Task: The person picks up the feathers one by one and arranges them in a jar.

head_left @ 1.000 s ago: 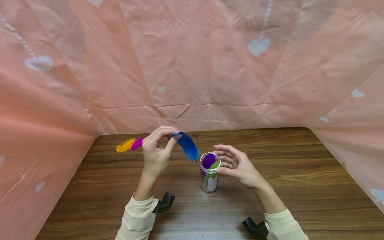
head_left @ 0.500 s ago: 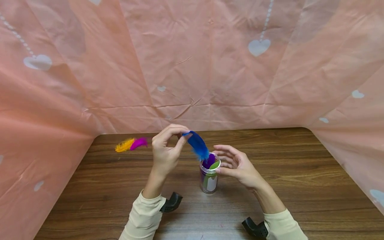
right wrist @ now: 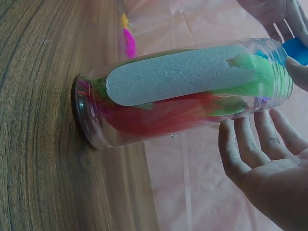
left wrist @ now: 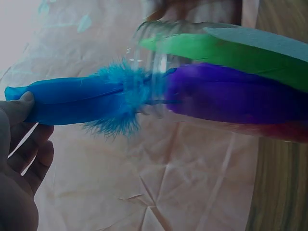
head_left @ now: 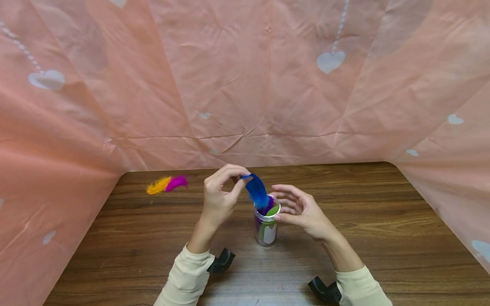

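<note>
A blue feather (head_left: 257, 190) is pinched at its upper tip between the thumb and fingers of my left hand (head_left: 221, 193). Its fluffy end (left wrist: 120, 94) dips into the mouth of a clear glass jar (head_left: 266, 240). Upright on the wooden table, the jar holds a purple feather (left wrist: 231, 94), a green feather (left wrist: 216, 52) and a red feather (right wrist: 159, 115). A pale, torn label (right wrist: 173, 77) covers part of its side. My right hand (head_left: 306, 212) holds the jar near the rim, thumb on the near side and fingers round the far side.
An orange feather (head_left: 158, 185) and a magenta feather (head_left: 177, 182) lie on the wooden table (head_left: 126, 238) at the back left. A pink cloth (head_left: 245, 97) with pale hearts rises behind the table and at both sides.
My left hand has moved right with the blue feather, then slightly down, bringing the fluffy end from beside the jar into its mouth. The right hand and jar stay in place.
</note>
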`<act>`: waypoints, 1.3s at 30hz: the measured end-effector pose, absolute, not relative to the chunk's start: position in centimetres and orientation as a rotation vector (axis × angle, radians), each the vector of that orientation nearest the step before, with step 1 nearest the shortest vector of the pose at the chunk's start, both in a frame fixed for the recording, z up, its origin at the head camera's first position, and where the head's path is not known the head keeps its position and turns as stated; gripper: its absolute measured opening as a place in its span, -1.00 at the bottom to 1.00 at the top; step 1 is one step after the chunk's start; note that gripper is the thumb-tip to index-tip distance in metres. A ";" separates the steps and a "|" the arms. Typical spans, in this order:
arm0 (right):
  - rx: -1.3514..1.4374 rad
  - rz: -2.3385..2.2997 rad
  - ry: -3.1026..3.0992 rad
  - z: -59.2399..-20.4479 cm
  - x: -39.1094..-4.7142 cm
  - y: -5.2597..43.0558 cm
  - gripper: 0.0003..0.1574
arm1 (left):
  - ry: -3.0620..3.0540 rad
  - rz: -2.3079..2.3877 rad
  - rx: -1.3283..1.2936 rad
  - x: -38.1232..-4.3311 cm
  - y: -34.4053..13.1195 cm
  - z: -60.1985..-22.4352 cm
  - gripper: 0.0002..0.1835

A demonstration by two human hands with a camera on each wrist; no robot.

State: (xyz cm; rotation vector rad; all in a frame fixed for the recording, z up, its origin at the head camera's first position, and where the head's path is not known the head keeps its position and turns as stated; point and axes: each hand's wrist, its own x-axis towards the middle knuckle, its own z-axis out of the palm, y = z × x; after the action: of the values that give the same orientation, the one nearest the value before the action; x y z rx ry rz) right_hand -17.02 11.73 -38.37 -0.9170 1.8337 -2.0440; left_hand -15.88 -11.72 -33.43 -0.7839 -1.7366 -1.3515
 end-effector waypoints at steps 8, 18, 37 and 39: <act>-0.908 -2.032 1.850 -38.3 -17.0 11.7 -0.26 | -1.837 -1.328 -0.842 -15.5 -11.2 -34.1 -0.83; -0.921 -2.023 1.852 -38.3 -17.0 11.9 -0.26 | -2.051 -1.229 -0.945 -15.2 -11.2 -34.8 -0.81; -0.953 -2.031 1.837 -38.5 -17.0 12.0 -0.23 | -2.289 -1.001 -0.999 -14.8 -11.0 -34.8 -0.78; -0.957 -2.032 1.837 -38.5 -17.1 12.0 -0.21 | -2.261 -1.014 -1.006 -14.9 -11.1 -34.7 -0.76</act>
State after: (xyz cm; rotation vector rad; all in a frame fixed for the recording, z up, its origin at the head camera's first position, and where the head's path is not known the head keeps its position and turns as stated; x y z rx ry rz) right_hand -17.06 12.04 -38.54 -0.9573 1.8370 -2.0319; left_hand -14.89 -11.05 -34.70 -1.0055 -2.2611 -1.0136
